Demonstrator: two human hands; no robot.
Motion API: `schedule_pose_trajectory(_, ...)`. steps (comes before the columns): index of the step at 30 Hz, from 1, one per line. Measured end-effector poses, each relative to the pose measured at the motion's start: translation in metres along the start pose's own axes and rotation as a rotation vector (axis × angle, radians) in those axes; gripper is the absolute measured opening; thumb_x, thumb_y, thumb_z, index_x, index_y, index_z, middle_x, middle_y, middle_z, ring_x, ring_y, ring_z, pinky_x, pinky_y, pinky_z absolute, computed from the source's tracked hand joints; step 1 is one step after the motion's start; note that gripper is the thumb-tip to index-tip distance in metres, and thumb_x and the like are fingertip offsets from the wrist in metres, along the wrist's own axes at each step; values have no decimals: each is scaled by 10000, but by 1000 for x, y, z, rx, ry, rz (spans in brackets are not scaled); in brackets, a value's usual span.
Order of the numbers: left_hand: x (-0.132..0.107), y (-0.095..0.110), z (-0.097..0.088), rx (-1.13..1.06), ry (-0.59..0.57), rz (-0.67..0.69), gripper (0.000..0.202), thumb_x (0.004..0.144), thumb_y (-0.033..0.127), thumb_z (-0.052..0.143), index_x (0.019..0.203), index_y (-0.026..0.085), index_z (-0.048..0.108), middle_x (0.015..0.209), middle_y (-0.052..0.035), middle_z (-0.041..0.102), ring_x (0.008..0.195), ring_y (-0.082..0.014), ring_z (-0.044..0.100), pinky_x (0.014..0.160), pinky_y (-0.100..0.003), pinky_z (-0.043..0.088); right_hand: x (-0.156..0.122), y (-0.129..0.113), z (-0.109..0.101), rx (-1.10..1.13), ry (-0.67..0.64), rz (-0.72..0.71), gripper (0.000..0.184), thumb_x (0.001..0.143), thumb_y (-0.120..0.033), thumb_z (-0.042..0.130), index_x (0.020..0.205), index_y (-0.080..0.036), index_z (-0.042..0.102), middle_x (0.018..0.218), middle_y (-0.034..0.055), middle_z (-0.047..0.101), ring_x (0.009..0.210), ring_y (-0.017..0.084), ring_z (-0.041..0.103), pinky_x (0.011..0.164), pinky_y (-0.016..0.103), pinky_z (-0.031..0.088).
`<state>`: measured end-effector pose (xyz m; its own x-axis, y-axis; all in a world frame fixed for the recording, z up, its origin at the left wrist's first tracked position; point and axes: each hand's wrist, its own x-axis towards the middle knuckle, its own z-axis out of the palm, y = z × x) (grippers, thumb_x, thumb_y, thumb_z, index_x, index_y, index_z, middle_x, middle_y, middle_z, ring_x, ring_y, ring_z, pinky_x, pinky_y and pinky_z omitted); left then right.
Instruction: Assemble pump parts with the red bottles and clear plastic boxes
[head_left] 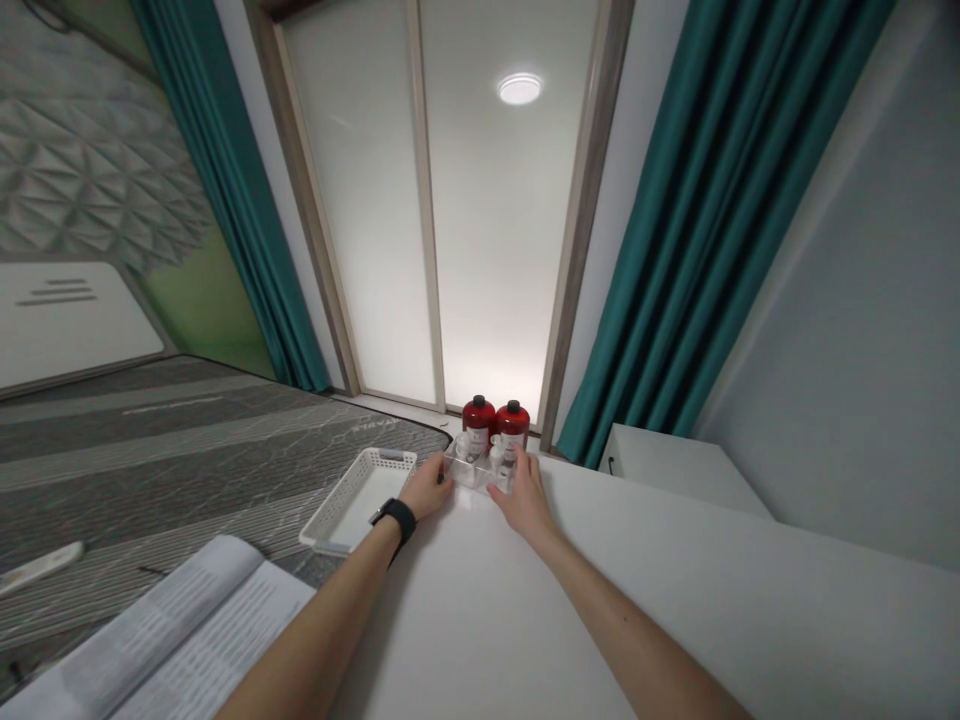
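My left hand (427,488), with a black watch on the wrist, rests its fingers against the left end of a small clear tray (471,470) holding several little white bottles. On the tray's right end lies my right hand (525,497), fingers curled on its edge. Two red bottles with black caps (495,420) stand just behind the tray at the far end of the white table (600,580).
A white slotted plastic basket (360,495) sits to the left of my left hand, overhanging the table edge. An open book (172,640) lies at the near left. A grey mattress (150,440) lies to the left; teal curtains frame a frosted window behind.
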<state>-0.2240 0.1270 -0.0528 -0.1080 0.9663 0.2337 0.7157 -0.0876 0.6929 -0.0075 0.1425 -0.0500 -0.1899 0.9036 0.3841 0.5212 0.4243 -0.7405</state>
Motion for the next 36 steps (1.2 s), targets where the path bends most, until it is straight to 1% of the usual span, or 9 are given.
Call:
schedule_pose_trajectory(4, -1, 2, -1, 35, 3, 32, 236, 719, 115, 603, 949, 167, 618, 930, -43, 639, 902, -215, 579, 869, -339, 460, -1, 2, 2, -4, -7, 3, 821, 768, -237, 674, 1486, -233, 274, 1323, 134, 448, 1275, 318, 521, 1025, 463, 468)
schedule_pose_trajectory(9, -1, 2, -1, 61, 7, 30, 245, 733, 116, 613, 973, 164, 625, 940, -49, 647, 918, -223, 595, 870, -345, 476, 1, 3, 3, -12, -26, 6, 805, 771, -243, 673, 1478, -245, 288, 1323, 131, 443, 1283, 331, 510, 1038, 481, 452)
schedule_pose_trajectory(14, -1, 2, 1, 68, 19, 19, 233, 738, 110, 612, 965, 158, 629, 954, -61, 660, 924, -225, 607, 870, -346, 478, 2, 3, 2, -18, -41, 15, 787, 780, -243, 663, 1473, -231, 291, 1312, 135, 447, 1252, 328, 532, 1038, 475, 449)
schedule_pose_trajectory(21, -4, 8, 2, 72, 32, 10, 192, 728, 117, 598, 917, 145, 622, 939, -74, 654, 913, -238, 609, 864, -358, 481, 1, 2, 2, -15, -47, 17, 802, 779, -229, 653, 1483, -181, 272, 1330, 160, 435, 1296, 333, 494, 1064, 472, 425)
schedule_pose_trajectory(26, -5, 13, 3, 63, 48, 7, 192, 725, 133, 593, 914, 143, 621, 914, -63, 641, 904, -243, 596, 870, -366, 480, 2, 5, 3, -3, -52, 7, 815, 773, -223, 659, 1485, -213, 262, 1325, 144, 438, 1297, 326, 496, 1055, 470, 436)
schedule_pose_trajectory(30, -6, 15, 3, 45, 47, -1, 273, 724, 123, 591, 994, 141, 621, 928, -62, 640, 918, -246, 594, 884, -368, 480, 3, 7, 3, 8, -59, 3, 823, 771, -216, 659, 1488, -213, 255, 1323, 145, 440, 1292, 332, 495, 1065, 487, 425)
schedule_pose_trajectory(32, -7, 15, 3, 35, 44, -12, 381, 726, 123, 597, 1107, 140, 598, 965, -69, 647, 939, -244, 602, 896, -360, 479, 3, 7, 3, 14, -63, 1, 832, 763, -208, 666, 1488, -216, 257, 1323, 140, 440, 1292, 329, 495, 1073, 481, 420)
schedule_pose_trajectory(34, -8, 13, 3, 29, 39, -33, 531, 743, 148, 609, 1266, 132, 517, 986, -70, 655, 929, -235, 620, 890, -352, 486, 2, 8, 1, 23, -67, -1, 846, 751, -194, 674, 1488, -231, 260, 1323, 130, 441, 1276, 315, 510, 1070, 468, 427)
schedule_pose_trajectory(36, -9, 11, 2, 35, 33, -56, 654, 759, 189, 621, 1374, 105, 416, 996, -79, 660, 905, -232, 638, 875, -353, 494, 1, 9, -1, 32, -71, -2, 856, 742, -180, 674, 1490, -245, 262, 1322, 123, 444, 1243, 300, 537, 1052, 459, 446)
